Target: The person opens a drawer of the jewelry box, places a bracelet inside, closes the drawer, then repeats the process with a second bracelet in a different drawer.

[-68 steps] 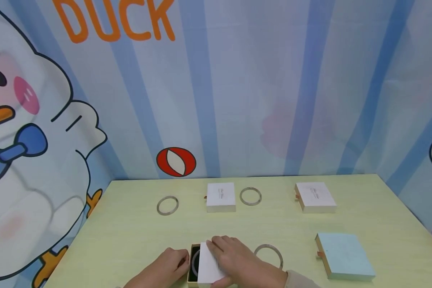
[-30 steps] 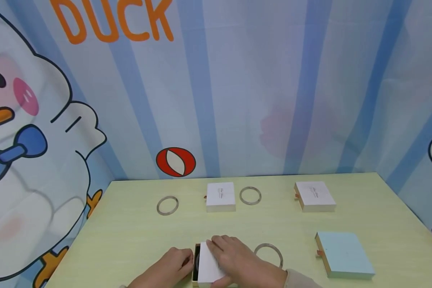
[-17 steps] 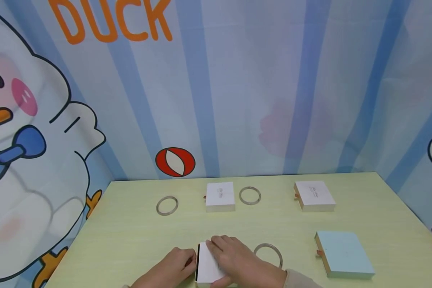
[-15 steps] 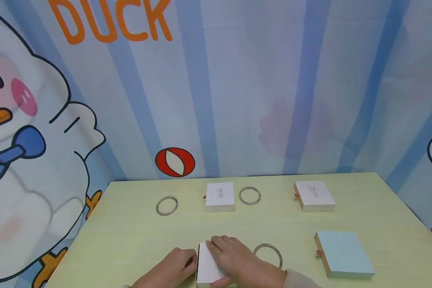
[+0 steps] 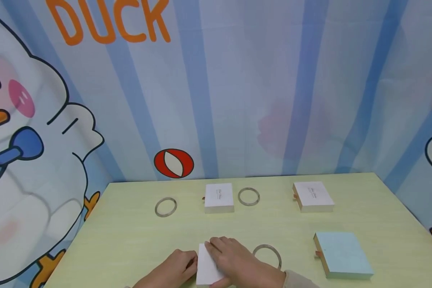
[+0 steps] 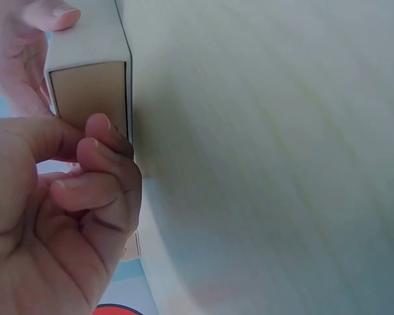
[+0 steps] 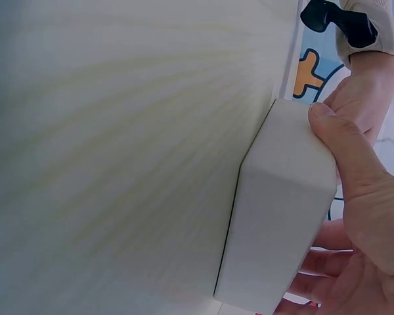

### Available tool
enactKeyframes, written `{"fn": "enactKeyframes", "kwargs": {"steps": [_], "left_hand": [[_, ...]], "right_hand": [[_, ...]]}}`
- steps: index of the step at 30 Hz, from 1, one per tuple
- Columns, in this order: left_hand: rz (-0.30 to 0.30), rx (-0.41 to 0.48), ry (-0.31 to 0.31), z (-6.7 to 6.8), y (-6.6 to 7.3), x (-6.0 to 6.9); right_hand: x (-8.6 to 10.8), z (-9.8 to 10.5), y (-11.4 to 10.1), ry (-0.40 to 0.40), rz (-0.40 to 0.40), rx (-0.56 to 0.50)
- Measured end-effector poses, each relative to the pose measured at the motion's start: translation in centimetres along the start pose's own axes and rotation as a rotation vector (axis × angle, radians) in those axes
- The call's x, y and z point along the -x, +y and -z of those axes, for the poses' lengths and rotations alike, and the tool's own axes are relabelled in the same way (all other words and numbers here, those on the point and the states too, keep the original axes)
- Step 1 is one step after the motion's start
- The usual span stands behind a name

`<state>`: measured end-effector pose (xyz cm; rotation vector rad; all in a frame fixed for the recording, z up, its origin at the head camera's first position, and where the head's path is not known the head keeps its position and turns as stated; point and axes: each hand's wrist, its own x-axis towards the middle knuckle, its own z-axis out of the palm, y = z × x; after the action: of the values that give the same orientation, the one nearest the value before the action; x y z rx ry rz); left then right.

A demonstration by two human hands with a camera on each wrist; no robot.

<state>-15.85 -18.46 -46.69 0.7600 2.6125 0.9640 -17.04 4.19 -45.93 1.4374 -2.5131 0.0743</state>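
A white sliding gift box lies at the near middle of the table, its drawer fully inside the sleeve. My right hand grips it, thumb on the near side and fingers on the far side, as the right wrist view also shows. At its left end is my left hand, fingers curled. In the left wrist view, thumb and fingertips meet at the tan drawer front; anything pinched between them is hidden. The bangle seen earlier in the drawer is covered. Another grey bangle lies beside my right hand, partly behind the forearm.
Farther back are a bangle, a white box, another bangle and a second white box. A light blue box with an orange tab sits at the right. A printed cloth backdrop rises behind the table.
The drawer with a bangle in it has slid right into the white sleeve until its black interior vanished. My left hand moved right with it; my right hand stayed on the box.
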Motion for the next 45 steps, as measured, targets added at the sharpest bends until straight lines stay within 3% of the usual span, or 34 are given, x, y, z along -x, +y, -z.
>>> {"fn": "enactKeyframes", "kwargs": {"steps": [12, 23, 33, 45], "left_hand": [[-0.007, 0.040, -0.016, 0.0, -0.4, 0.2], [0.004, 0.042, -0.025, 0.3, -0.3, 0.2], [0.070, 0.061, -0.045, 1.2, 0.0, 0.3], [0.037, 0.075, 0.007, 2.4, -0.2, 0.4]], "right_hand": [[-0.2, 0.2, -0.2, -0.044, 0.001, -0.020], [-0.2, 0.8, -0.2, -0.144, -0.027, -0.100], [-0.2, 1.2, 0.3, -0.181, -0.038, -0.179], [-0.4, 2.1, 0.9, -0.214, -0.161, -0.288]]}}
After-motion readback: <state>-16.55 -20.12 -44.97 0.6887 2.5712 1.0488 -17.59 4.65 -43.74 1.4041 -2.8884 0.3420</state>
